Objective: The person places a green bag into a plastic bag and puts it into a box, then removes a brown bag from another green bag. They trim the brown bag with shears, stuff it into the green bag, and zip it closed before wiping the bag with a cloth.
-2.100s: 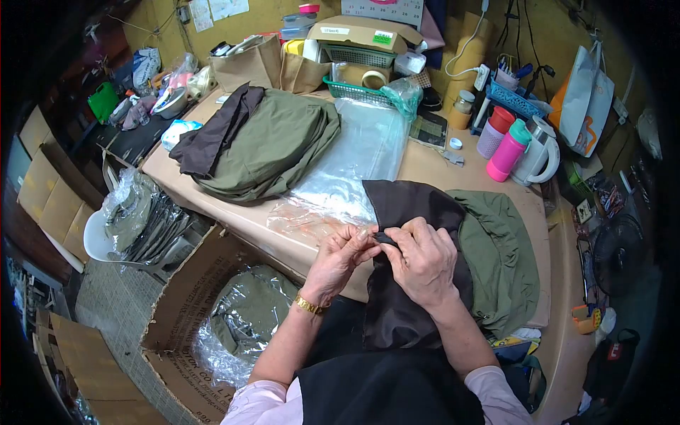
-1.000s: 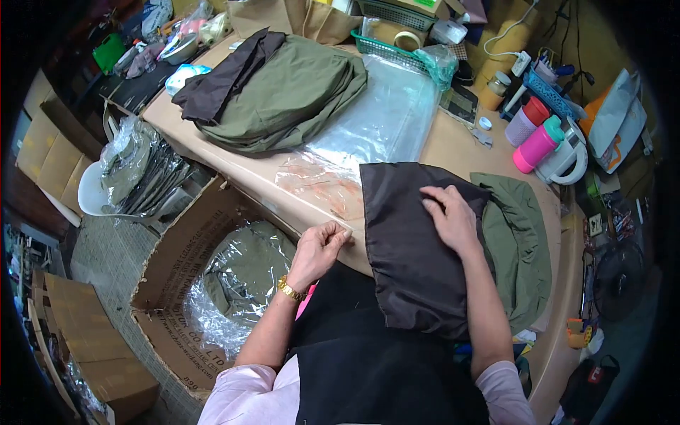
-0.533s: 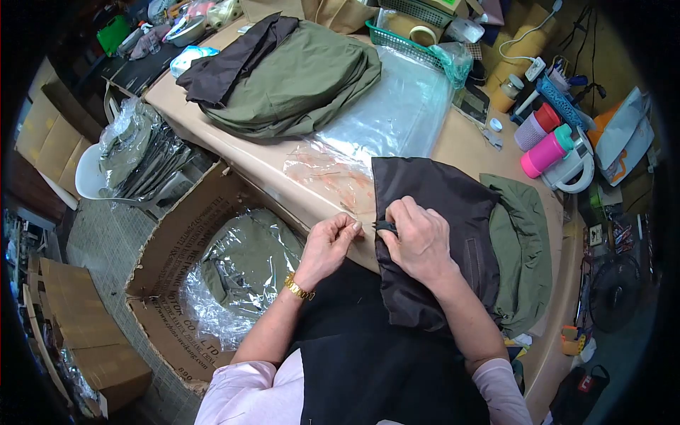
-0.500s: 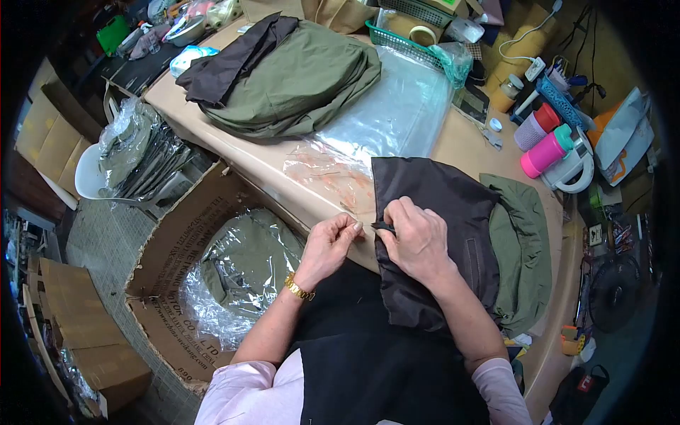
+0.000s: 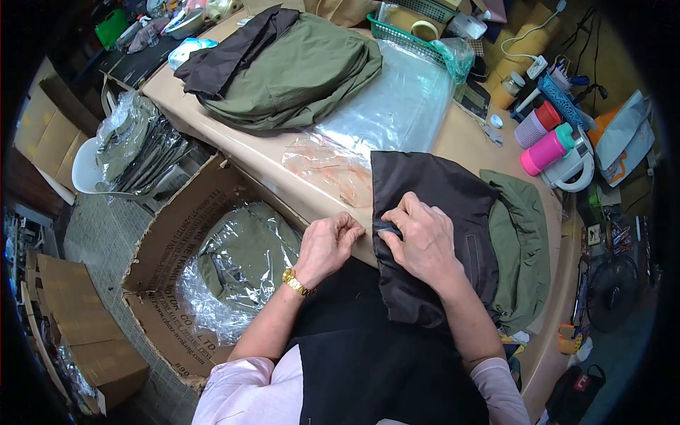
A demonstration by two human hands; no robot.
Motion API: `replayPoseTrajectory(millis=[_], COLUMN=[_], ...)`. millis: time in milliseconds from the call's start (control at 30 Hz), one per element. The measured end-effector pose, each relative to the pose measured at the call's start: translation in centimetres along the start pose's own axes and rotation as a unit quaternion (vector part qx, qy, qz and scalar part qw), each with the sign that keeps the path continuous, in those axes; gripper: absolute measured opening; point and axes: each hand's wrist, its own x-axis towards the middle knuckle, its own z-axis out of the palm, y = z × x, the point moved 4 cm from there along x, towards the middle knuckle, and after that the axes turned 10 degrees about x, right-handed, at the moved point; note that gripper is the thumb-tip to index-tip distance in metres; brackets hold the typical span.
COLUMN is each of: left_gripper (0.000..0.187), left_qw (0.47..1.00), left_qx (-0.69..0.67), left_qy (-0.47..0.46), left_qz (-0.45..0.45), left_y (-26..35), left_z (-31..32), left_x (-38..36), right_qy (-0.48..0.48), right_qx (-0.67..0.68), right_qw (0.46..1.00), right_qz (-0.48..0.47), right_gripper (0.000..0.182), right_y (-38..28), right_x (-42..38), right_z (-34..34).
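A dark brown fabric piece (image 5: 439, 184) joined to olive green cloth (image 5: 520, 248) lies at the table's front edge. Over its left edge, my right hand (image 5: 423, 237) is closed around a small dark pointed tool (image 5: 387, 229), mostly hidden by the fingers. Just left of that edge, my left hand (image 5: 327, 244) is pinched, thumb against fingertips; whatever sits in the pinch is too small to make out. Farther back lies another olive green cloth item (image 5: 304, 71) with a dark brown part.
Clear plastic bags (image 5: 386, 106) lie mid-table, beside a green basket (image 5: 404, 44). Left of me, a cardboard box (image 5: 159, 283) holds a plastic-wrapped olive item (image 5: 248, 248). A white tub (image 5: 85, 173) contains more wrapped pieces. A pink bottle (image 5: 542, 157) stands at the right.
My right hand has turned slightly and pressed closer over the brown fabric's edge, covering more of the dark tool. My left hand stays pinched, its fingers curled in slightly more.
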Motion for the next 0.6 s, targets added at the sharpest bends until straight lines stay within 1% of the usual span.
replayPoseTrajectory(millis=[67, 133, 267, 300, 400, 433, 467, 500, 533, 567, 600], left_gripper=[0.015, 0.014, 0.013, 0.013, 0.015, 0.015, 0.018, 0.023, 0.026, 0.019, 0.017], left_qw=[1.000, 0.999, 0.998, 0.997, 0.995, 0.995, 0.994, 0.992, 0.995, 0.965, 0.896], left_qx=[-0.003, -0.005, -0.051, -0.064, -0.096, -0.096, -0.097, -0.098, -0.005, 0.156, 0.311], left_qy=[-0.008, -0.016, 0.019, 0.032, 0.038, 0.039, 0.043, 0.047, 0.099, 0.198, 0.289], left_qz=[-0.016, -0.031, -0.008, 0.003, -0.003, -0.003, -0.031, -0.060, 0.011, 0.071, 0.128], left_y=[0.7, 0.7, 0.5, 0.5, -0.4, -0.7, -1.3, -2.1, -1.8, -0.8, 1.1], left_z=[-0.5, -0.5, -0.2, -0.2, 0.0, -0.3, -0.8, -1.4, -2.7, -4.0, -5.2], left_x=[0.0, 0.0, 0.0, -0.1, -0.1, -0.2, -0.3, -0.3, -0.2, -0.4, -0.7], right_qy=[-0.024, -0.035, -0.053, -0.053, -0.046, -0.018, 0.012, -0.008, -0.006, 0.044, 0.093], right_qx=[-0.035, -0.044, -0.085, -0.085, -0.066, -0.045, -0.024, 0.001, 0.000, 0.029, 0.058], right_qw=[0.999, 0.998, 0.995, 0.995, 0.997, 0.999, 0.999, 0.995, 0.995, 0.992, 0.985], right_qz=[0.012, 0.011, -0.006, -0.005, -0.004, 0.018, 0.040, 0.101, 0.101, 0.116, 0.131], right_gripper=[0.020, 0.019, 0.016, 0.016, 0.015, 0.015, 0.015, 0.028, 0.028, 0.037, 0.045], right_y=[-0.3, -0.5, -0.4, -0.3, 0.0, 0.2, 0.5, 1.6, 2.6, 3.9, 5.3], right_x=[0.2, 0.3, 0.4, 0.3, 0.2, 0.2, 0.3, 0.1, 0.2, 0.4, 0.7], right_z=[0.2, 0.5, 1.4, 1.5, 1.4, 0.9, 0.4, 0.2, 0.0, -0.5, -1.1])
